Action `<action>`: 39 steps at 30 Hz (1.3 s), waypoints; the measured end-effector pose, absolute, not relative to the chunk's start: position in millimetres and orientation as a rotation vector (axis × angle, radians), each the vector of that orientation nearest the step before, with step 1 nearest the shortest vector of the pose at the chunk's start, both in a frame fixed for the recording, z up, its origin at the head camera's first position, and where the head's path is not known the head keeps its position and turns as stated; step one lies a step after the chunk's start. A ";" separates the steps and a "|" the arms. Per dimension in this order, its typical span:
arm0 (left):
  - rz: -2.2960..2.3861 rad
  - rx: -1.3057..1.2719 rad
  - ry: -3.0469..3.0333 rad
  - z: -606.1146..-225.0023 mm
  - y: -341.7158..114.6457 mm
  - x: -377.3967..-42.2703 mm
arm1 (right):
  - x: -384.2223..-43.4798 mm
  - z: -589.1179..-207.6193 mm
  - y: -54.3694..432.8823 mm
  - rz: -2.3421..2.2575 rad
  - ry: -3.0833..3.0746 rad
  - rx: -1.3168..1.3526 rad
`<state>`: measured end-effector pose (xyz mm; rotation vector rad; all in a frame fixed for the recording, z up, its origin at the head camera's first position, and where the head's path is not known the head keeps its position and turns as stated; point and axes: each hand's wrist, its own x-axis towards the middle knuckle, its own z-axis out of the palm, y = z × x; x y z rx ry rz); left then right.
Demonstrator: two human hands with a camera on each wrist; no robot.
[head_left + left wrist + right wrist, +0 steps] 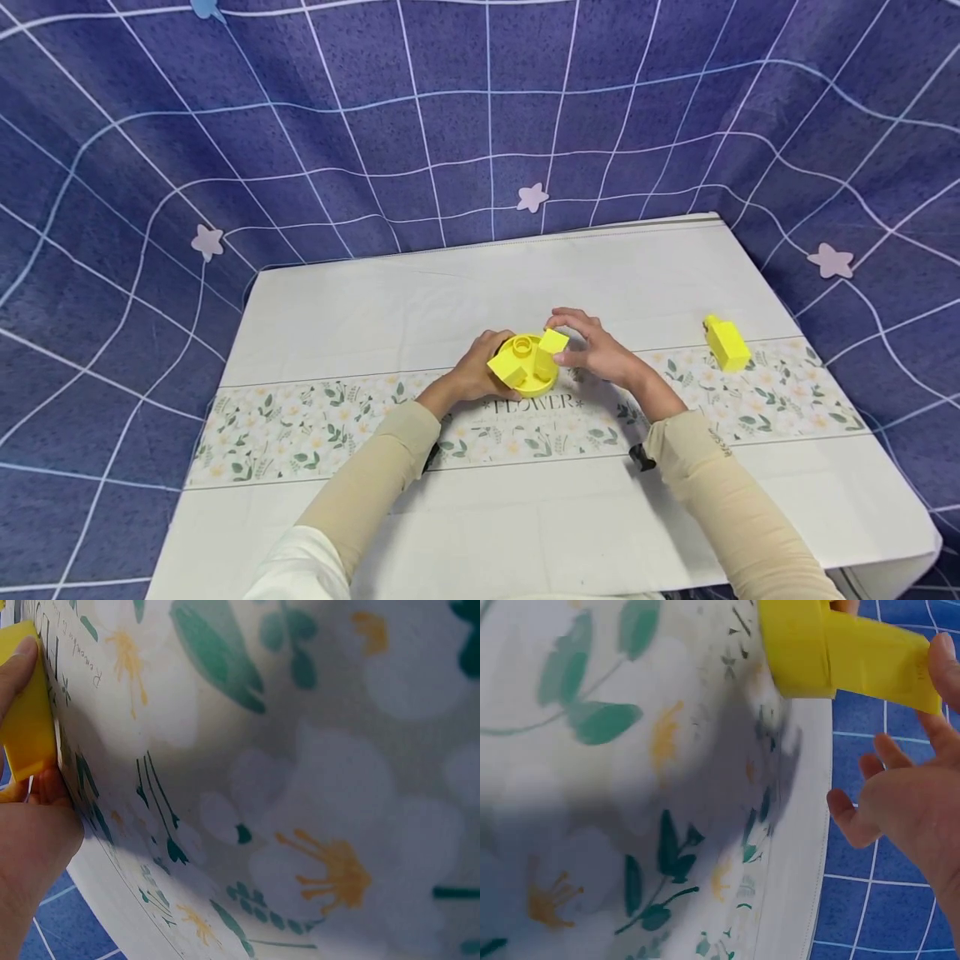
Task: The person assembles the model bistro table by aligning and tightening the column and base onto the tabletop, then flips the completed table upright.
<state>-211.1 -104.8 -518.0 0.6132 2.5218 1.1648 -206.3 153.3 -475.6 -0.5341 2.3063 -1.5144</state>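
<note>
My left hand (474, 372) grips the side of a round yellow base (542, 387), which has a raised ring-shaped socket (522, 345) near its far edge. One yellow block (508, 368) stands on the base at its near left. At the base's right side a second yellow block (553, 342) rises upright, its top end pinched between the thumb and fingers of my right hand (600, 354). In the right wrist view this block (881, 664) sticks out from the base (799, 649), its lower end hidden there. The left wrist view shows my thumb on the yellow base (30, 712).
A third yellow block (727, 344) with a small peg on one end lies on the right of the table. A white cloth (360, 308) with a floral band covers the table. Blue curtains (450, 125) with white grid lines hang behind and at both sides.
</note>
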 end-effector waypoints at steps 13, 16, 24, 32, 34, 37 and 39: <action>1.135 0.596 2.530 -517.0 -104.1 -209.3 | -196.9 -480.9 159.6 -1.524 2.359 -0.591; 1.139 0.594 2.529 -517.0 -104.7 -209.1 | -203.8 -477.3 167.5 -1.488 2.257 -0.683; 1.159 0.654 2.524 -516.2 -104.8 -210.2 | -218.5 -468.8 173.6 -1.376 2.142 -0.780; 1.127 0.607 2.547 -516.5 -102.6 -209.4 | -211.2 -471.6 166.8 -1.443 2.166 -0.715; 1.124 0.597 2.548 -515.7 -102.3 -209.2 | -208.7 -471.7 165.1 -1.469 2.175 -0.709; 1.109 0.586 2.551 -513.1 -101.5 -208.8 | -206.1 -471.3 164.0 -1.484 2.189 -0.703; 1.100 0.580 2.551 -512.4 -101.3 -208.4 | -204.9 -471.4 164.3 -1.476 2.204 -0.699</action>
